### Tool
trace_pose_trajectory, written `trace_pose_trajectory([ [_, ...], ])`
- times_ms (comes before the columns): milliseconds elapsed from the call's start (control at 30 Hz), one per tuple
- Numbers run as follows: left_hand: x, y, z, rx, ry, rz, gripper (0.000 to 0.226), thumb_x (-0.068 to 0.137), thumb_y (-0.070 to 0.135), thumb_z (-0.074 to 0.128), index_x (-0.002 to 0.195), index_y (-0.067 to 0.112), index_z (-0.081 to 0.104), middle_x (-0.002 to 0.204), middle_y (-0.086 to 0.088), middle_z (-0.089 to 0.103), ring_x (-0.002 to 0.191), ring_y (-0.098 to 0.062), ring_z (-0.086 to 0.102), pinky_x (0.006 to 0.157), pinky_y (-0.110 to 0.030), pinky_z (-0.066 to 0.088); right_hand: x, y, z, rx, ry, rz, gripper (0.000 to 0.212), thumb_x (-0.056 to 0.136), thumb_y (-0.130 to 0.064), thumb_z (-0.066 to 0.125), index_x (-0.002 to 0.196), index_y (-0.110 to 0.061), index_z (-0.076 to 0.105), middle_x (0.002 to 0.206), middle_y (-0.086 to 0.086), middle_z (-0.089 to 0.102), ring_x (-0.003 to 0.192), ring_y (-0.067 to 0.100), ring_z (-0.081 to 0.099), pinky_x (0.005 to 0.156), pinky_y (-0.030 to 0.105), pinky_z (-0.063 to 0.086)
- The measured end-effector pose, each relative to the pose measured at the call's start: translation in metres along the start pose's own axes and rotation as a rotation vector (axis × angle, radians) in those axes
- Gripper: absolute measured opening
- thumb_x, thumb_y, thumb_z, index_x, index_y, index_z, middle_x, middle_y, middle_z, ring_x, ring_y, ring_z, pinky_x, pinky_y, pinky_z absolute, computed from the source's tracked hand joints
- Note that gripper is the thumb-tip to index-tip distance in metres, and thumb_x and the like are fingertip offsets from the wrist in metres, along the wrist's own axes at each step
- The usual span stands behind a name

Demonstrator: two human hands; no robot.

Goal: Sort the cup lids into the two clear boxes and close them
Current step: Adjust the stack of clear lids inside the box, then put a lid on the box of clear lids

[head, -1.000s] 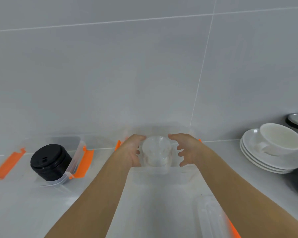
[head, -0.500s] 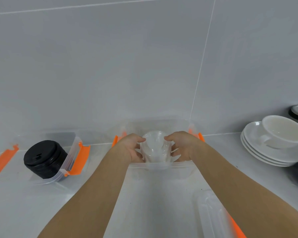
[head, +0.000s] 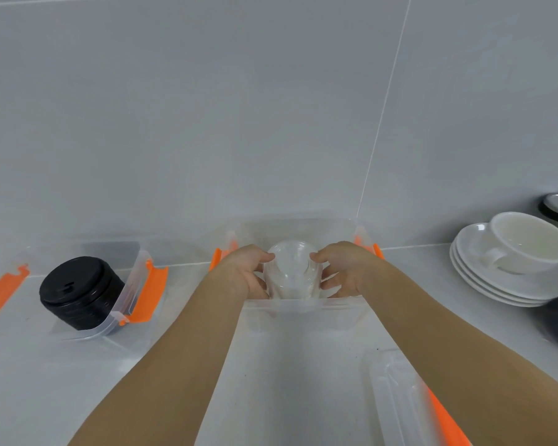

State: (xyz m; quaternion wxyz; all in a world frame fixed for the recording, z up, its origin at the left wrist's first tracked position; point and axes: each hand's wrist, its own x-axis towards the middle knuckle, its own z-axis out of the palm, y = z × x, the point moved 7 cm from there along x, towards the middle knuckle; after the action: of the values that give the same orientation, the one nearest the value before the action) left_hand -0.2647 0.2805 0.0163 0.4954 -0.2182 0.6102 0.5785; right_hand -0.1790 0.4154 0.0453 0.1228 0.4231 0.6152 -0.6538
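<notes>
clear plastic domed lids (head: 293,274), nested in a stack, sit between the two hands inside the middle clear box (head: 298,228); left hand (head: 244,272) fingers curl against the stack's left side and right hand (head: 344,271) fingers press its right side, so both are clamped on it; off to the left of the left fingers, black lids (head: 78,289) are stacked in the other clear box (head: 132,292) with orange latches; right of the right fingers stand white saucers (head: 490,284) with a cup (head: 529,241).
</notes>
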Motion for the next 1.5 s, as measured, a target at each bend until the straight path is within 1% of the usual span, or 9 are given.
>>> trace_pose_trajectory([
  [267, -0.005, 0.0, 0.002, -0.058, 0.009, 0.02, 0.037, 0.09, 0.005, 0.05, 0.126, 0.001, 0.042, 0.14, -0.029, 0.038, 0.128, -0.052, 0.039, 0.099, -0.076, 0.007, 0.004, 0.001, 0.001, 0.005, -0.017, -0.007, 0.037, 0.09, -0.018, 0.058, 0.125, -0.006, 0.053, 0.123, 0.023, 0.056, 0.08, 0.032, 0.06, 0.063, 0.039, 0.049],
  [433, -0.009, 0.0, 0.001, -0.01, 0.001, 0.031, 0.035, 0.092, 0.009, 0.049, 0.122, -0.008, 0.044, 0.127, -0.028, 0.047, 0.121, -0.046, 0.048, 0.097, -0.067, 0.028, 0.001, 0.001, 0.001, 0.016, -0.003, -0.004, 0.039, 0.09, -0.02, 0.056, 0.127, -0.01, 0.05, 0.123, 0.022, 0.055, 0.091, 0.037, 0.059, 0.08, 0.045, 0.047],
  [567, -0.021, 0.006, 0.003, 0.04, 0.034, 0.122, 0.054, 0.087, 0.012, 0.057, 0.137, 0.004, 0.037, 0.106, -0.022, 0.048, 0.081, -0.042, 0.054, 0.051, -0.059, 0.044, -0.004, -0.001, 0.0, 0.016, 0.006, -0.005, 0.047, 0.09, -0.022, 0.057, 0.135, -0.013, 0.046, 0.131, 0.021, 0.05, 0.108, 0.04, 0.056, 0.094, 0.049, 0.045],
  [633, -0.026, 0.009, 0.001, 0.025, 0.07, 0.138, 0.066, 0.084, 0.016, 0.061, 0.143, 0.012, 0.033, 0.121, -0.021, 0.048, 0.084, -0.039, 0.053, 0.033, -0.047, 0.046, -0.008, -0.003, -0.001, 0.031, 0.015, -0.01, 0.055, 0.09, -0.025, 0.059, 0.14, -0.014, 0.04, 0.14, 0.021, 0.042, 0.124, 0.041, 0.047, 0.099, 0.052, 0.042],
  [700, -0.035, 0.011, 0.002, 0.022, 0.08, 0.141, 0.07, 0.084, 0.021, 0.062, 0.145, 0.009, 0.03, 0.14, -0.018, 0.04, 0.111, -0.038, 0.051, 0.046, -0.043, 0.052, -0.014, -0.007, -0.004, 0.048, 0.032, -0.033, 0.059, 0.089, -0.026, 0.061, 0.142, -0.013, 0.037, 0.146, 0.02, 0.036, 0.132, 0.04, 0.039, 0.102, 0.055, 0.04],
  [800, -0.053, 0.014, 0.006, 0.035, 0.071, 0.118, 0.071, 0.088, 0.025, 0.059, 0.147, 0.006, 0.024, 0.144, -0.014, 0.035, 0.138, -0.032, 0.032, 0.1, -0.051, 0.035, -0.025, -0.022, -0.01, 0.046, 0.048, -0.102, 0.056, 0.09, -0.024, 0.061, 0.14, -0.012, 0.039, 0.148, 0.015, 0.034, 0.133, 0.036, 0.038, 0.101, 0.058, 0.039],
  [900, -0.073, 0.029, 0.011, 0.132, 0.045, 0.202, 0.071, 0.089, 0.027, 0.057, 0.148, 0.008, 0.023, 0.153, -0.015, 0.026, 0.143, -0.031, 0.021, 0.112, -0.046, 0.022, -0.04, -0.043, -0.02, -0.035, 0.099, -0.199, 0.045, 0.09, -0.025, 0.06, 0.131, -0.01, 0.047, 0.143, 0.012, 0.041, 0.124, 0.032, 0.047, 0.097, 0.052, 0.046],
  [1167, -0.16, 0.052, 0.033, 0.563, 0.089, 0.833, 0.055, 0.088, 0.041, 0.057, 0.136, 0.017, 0.046, 0.135, -0.001, 0.053, 0.12, -0.018, 0.054, 0.103, -0.033, 0.039, -0.103, -0.067, -0.051, -0.241, 0.288, -0.507, 0.069, 0.086, -0.043, 0.059, 0.146, -0.027, 0.028, 0.139, 0.0, 0.047, 0.12, 0.025, 0.052, 0.098, 0.039, 0.046],
  [1500, -0.187, -0.083, 0.064, 1.075, 0.168, 1.515, 0.046, 0.089, 0.039, 0.045, 0.126, 0.015, 0.06, 0.124, 0.003, 0.066, 0.115, -0.01, 0.056, 0.095, -0.013, 0.034, -0.167, 0.04, -0.09, -0.399, 0.713, -0.663, 0.066, 0.088, -0.044, 0.054, 0.146, -0.025, 0.026, 0.134, 0.003, 0.053, 0.118, 0.019, 0.054, 0.097, 0.039, 0.044],
])
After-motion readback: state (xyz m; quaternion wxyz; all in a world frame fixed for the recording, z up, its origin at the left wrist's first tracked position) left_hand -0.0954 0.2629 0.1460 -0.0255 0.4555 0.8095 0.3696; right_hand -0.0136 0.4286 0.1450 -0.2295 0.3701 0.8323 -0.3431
